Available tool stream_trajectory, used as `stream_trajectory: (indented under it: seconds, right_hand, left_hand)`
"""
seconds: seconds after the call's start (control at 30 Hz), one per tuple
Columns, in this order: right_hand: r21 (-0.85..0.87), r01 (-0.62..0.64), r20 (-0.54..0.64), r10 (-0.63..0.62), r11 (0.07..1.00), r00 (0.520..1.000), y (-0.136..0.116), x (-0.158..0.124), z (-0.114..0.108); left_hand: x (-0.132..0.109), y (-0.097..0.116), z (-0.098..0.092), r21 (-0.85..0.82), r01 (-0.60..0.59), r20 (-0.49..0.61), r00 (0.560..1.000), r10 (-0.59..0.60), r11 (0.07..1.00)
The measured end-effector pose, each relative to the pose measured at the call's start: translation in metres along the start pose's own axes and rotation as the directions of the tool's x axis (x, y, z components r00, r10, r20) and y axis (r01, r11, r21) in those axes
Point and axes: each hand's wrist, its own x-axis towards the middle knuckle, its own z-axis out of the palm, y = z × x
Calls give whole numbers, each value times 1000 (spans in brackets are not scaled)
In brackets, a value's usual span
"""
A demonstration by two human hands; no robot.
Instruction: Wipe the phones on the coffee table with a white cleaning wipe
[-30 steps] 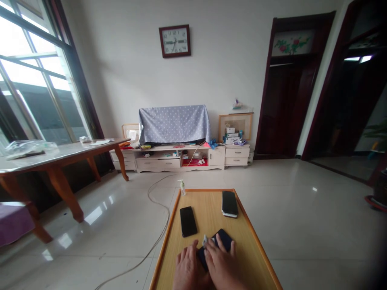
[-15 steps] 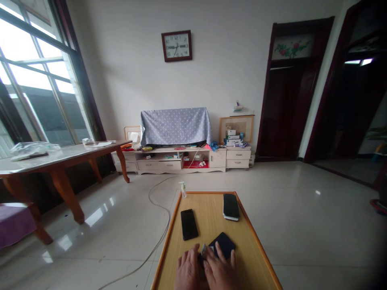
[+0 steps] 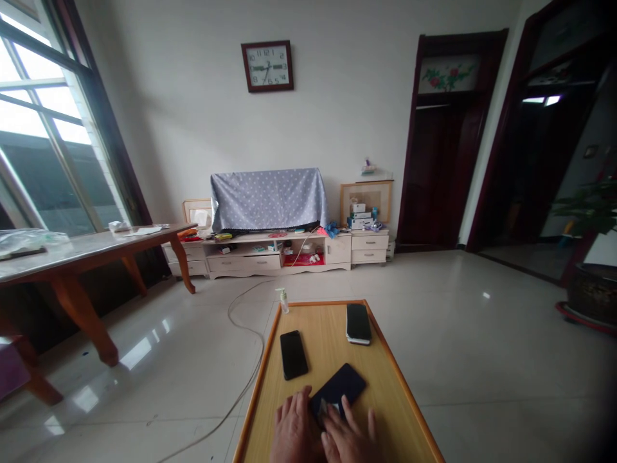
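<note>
A dark blue phone (image 3: 348, 381) lies slantwise on a small wooden table (image 3: 328, 321). At its left lower end is my left hand (image 3: 292, 426), fingers bent and close together against the phone's edge; the thumb is hidden. My right hand (image 3: 351, 436) presses a small pale grey cloth (image 3: 328, 406) onto the phone's surface, with some fingers spread. To the left of the phone rests another black phone (image 3: 294, 355). A stack of phones (image 3: 358, 323), dark on top with a white one below, sits at the far right. A clear pump bottle (image 3: 284, 302) stands at the far left corner.
The wooden table has a raised orange-brown rim (image 3: 403, 376). A cable (image 3: 250, 379) runs over the tiled floor to its left. Further off are a larger table (image 3: 91, 241), a white cabinet (image 3: 245, 262) and, at right, a potted plant (image 3: 590, 283).
The cloth under my right hand has moved to the lower left part of the dark blue phone, showing more of it. The view has turned slightly to the right.
</note>
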Motion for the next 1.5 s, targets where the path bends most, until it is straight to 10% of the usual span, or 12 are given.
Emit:
stream_trajectory:
  seconds: [0.23, 0.53, 0.8, 0.97, 1.2, 1.5]
  right_hand:
    - [-65, -168, -73, 163, 984, 984, 41, 10, -41]
    - [44, -3, 69, 0, 999, 998, 4, -19, -36]
    - [-71, -151, -27, 150, 986, 988, 45, 29, -53]
    - [-44, -105, -27, 103, 994, 994, 21, 50, -53]
    - [114, 76, 65, -84, 990, 994, -20, 8, -38]
    - [-72, -122, -43, 119, 990, 992, 25, 31, -47]
  left_hand:
    - [-2, 2, 3, -17, 7, -72, 997, -8, 1000]
    - [-3, 7, -7, -34, 7, -1, 1000, -7, 999]
    - [-6, 12, -8, -28, 33, -11, 999, -33, 999]
    - [-6, 14, -10, -33, 25, -20, 999, -25, 999]
    - [-5, 7, -2, -5, 32, -12, 999, -32, 999]
    - [-4, 6, -2, -13, 15, -47, 999, -15, 1000]
